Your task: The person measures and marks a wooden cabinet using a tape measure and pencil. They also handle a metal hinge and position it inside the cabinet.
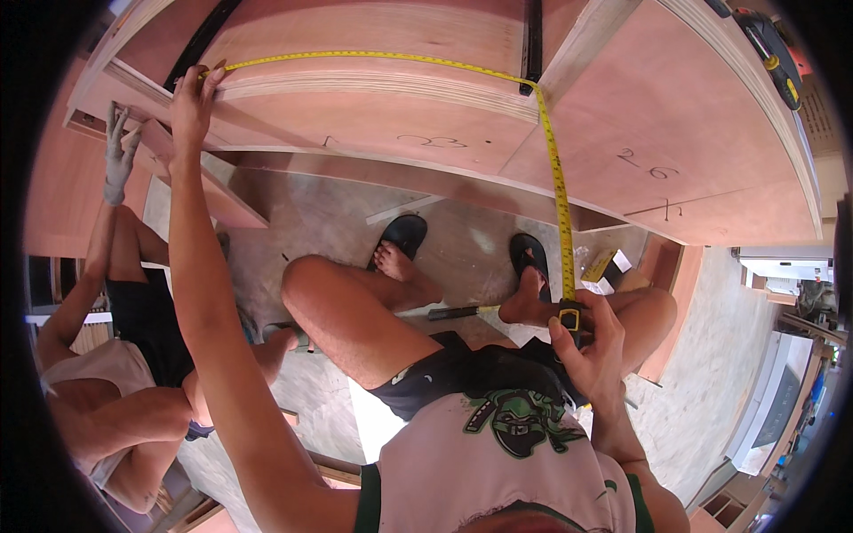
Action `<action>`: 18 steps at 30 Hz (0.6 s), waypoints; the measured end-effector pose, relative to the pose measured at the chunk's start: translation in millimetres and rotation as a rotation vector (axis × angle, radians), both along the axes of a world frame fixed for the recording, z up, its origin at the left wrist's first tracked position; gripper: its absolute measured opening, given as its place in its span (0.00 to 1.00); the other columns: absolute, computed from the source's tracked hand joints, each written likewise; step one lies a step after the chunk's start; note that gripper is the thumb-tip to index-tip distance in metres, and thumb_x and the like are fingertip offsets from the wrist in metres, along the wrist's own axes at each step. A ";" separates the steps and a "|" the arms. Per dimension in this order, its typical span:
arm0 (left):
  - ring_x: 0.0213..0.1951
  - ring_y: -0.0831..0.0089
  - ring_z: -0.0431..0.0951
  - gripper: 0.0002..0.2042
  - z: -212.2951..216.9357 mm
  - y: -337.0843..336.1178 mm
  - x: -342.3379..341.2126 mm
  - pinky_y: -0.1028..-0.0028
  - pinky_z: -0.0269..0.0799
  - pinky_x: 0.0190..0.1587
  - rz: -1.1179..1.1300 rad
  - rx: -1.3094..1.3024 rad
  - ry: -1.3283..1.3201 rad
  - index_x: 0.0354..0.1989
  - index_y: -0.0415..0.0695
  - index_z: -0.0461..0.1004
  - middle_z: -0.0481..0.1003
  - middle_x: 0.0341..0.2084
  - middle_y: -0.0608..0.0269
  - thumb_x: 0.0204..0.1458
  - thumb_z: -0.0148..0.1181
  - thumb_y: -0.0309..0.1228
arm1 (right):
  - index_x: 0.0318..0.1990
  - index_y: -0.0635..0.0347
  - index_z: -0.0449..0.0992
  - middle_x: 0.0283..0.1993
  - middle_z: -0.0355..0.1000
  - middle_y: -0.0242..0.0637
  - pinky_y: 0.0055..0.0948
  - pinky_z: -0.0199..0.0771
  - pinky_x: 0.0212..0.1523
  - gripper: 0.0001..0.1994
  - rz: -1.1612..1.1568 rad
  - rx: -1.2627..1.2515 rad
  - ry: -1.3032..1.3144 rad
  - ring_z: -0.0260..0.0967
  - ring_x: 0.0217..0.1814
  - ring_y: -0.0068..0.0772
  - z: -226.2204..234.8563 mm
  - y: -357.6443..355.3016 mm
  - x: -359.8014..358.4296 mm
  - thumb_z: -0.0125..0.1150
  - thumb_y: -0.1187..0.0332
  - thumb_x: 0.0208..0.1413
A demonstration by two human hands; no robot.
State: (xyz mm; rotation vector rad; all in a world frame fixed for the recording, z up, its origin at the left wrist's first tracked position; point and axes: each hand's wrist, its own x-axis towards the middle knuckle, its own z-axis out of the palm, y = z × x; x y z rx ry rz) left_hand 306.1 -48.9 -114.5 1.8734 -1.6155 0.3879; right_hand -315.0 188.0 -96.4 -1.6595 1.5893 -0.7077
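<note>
Bright daylight, soft shadows, sharp centre, fisheye-bent edges

**Yellow tape stretched over plywood edge**

Drawn out long: yellow measuring tape (pixel 498 75), black-marked blade hooked at the far left end of the layered plywood cabinet (pixel 426 115) edge, running right along it, then bending down to a yellow-black case. Pinned by left hand (pixel 191 98), case gripped in right hand (pixel 591 342).

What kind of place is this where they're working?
Probably a carpentry workshop. The left hand pins a yellow tape measure along a big plywood cabinet, the right hand holds its case, and a power drill rests on the plywood.
</note>
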 end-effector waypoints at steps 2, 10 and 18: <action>0.42 0.48 0.77 0.21 0.1 0.1 0.6 0.57 0.72 0.44 0.009 -0.007 -0.030 0.48 0.42 0.76 0.77 0.37 0.45 0.62 0.59 0.50 | 0.50 0.70 0.72 0.37 0.73 0.47 0.34 0.74 0.40 0.22 0.001 -0.013 -0.001 0.74 0.37 0.39 -1.2 0.1 -0.6 0.70 0.66 0.52; 0.41 0.52 0.77 0.23 -5.1 -2.3 3.7 0.59 0.71 0.44 -0.010 -0.016 0.007 0.48 0.42 0.76 0.76 0.36 0.48 0.62 0.57 0.52 | 0.51 0.71 0.72 0.37 0.73 0.49 0.34 0.75 0.39 0.23 -0.001 -0.031 -0.002 0.75 0.37 0.39 -2.3 0.6 0.4 0.71 0.66 0.52; 0.38 0.61 0.76 0.22 -5.2 -3.2 12.6 0.66 0.72 0.43 0.006 -0.010 -0.030 0.48 0.39 0.76 0.75 0.36 0.48 0.63 0.59 0.48 | 0.50 0.71 0.72 0.37 0.73 0.49 0.35 0.75 0.39 0.23 -0.001 -0.037 -0.004 0.75 0.36 0.41 -3.6 -0.4 -1.8 0.71 0.64 0.51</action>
